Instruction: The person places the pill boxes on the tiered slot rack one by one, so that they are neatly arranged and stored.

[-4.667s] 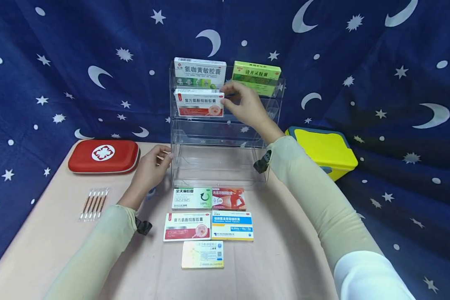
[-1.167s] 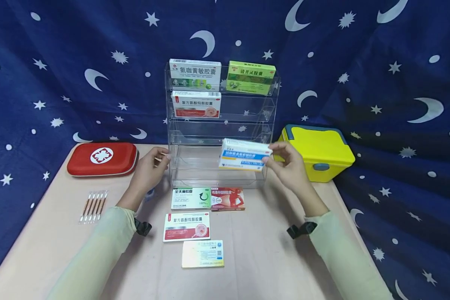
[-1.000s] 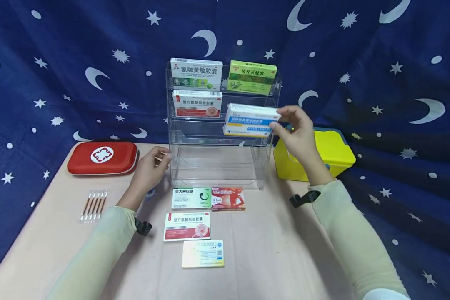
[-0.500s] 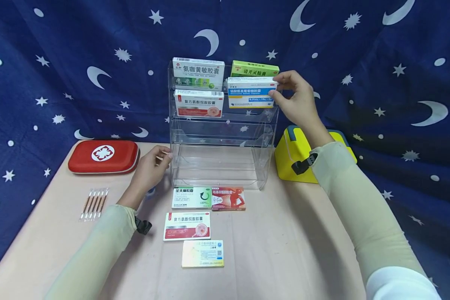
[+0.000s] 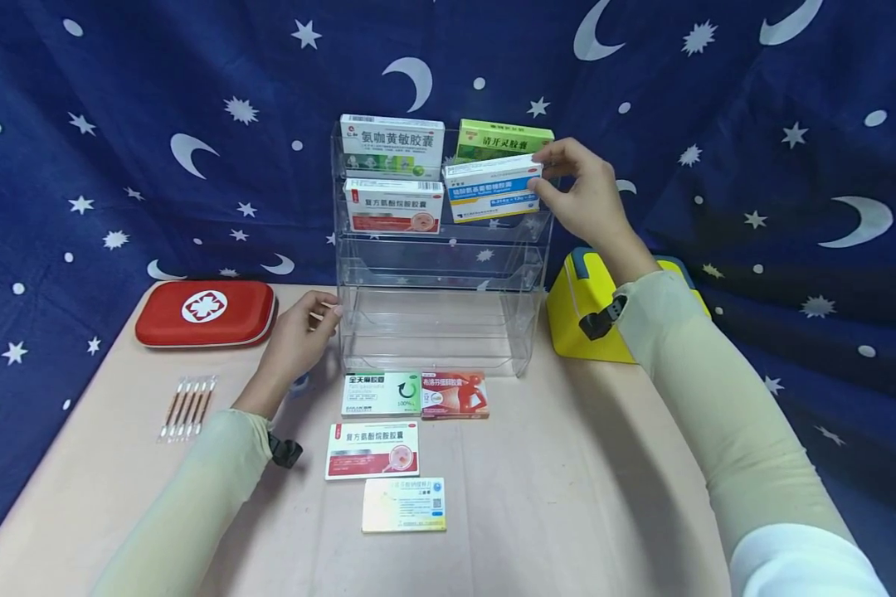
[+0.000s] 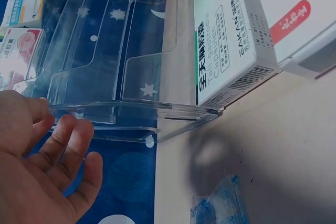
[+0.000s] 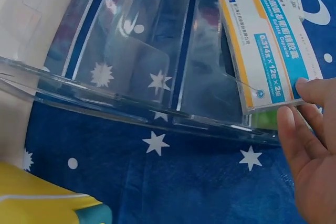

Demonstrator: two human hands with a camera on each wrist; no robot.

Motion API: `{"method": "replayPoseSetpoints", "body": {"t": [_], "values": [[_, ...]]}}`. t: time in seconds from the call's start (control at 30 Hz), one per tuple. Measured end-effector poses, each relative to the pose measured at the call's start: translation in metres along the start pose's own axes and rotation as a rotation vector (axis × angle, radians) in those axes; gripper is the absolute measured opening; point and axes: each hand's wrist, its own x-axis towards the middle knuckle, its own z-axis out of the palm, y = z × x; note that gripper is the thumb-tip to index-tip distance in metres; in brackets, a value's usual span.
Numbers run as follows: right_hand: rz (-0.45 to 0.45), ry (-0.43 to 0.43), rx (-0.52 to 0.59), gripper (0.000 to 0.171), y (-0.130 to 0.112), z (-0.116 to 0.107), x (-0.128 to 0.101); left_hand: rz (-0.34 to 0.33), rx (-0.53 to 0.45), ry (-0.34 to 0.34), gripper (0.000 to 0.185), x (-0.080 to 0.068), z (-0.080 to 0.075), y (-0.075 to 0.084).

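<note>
My right hand [image 5: 578,191] pinches the right end of a white, blue and yellow medicine box [image 5: 493,192] between thumb and fingers. This box is slightly tilted at the second tier of a clear acrylic display rack [image 5: 433,327], partly covering a green medicine box [image 5: 504,139] behind it. In the right wrist view, the same box [image 7: 268,51] overlaps the rack's clear side edge. To its left in the rack stands a white-and-red medicine box [image 5: 394,207], below a white-and-green one [image 5: 392,148]. My left hand [image 5: 299,336], fingers loosely bent, rests at the rack's left side edge.
On the table before the rack lie a green-and-white box [image 5: 381,394], a red box [image 5: 454,395], another white-and-red box [image 5: 372,450] and a pale yellow box [image 5: 403,506]. A red first-aid case [image 5: 205,313] and swabs [image 5: 187,409] lie left; a yellow case [image 5: 590,311] stands right.
My right hand let go of the white-and-red box in the second tier, then lifted the blue-and-white box from the table up to the rack. It has since tilted slightly. My left hand stayed put.
</note>
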Motion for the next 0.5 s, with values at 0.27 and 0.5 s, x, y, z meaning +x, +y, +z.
{"method": "replayPoseSetpoints", "body": {"t": [0.27, 0.5], "values": [[-0.011, -0.041, -0.047, 0.026, 0.0057, 0.0025, -0.0063, 0.001, 0.009, 0.001, 0.032, -0.0011, 0.0003, 0.0012], [-0.011, -0.061, -0.111, 0.026, 0.0036, -0.0001, -0.0072, 0.000, 0.007, -0.002, 0.033, -0.0009, 0.0002, 0.0007]]}}
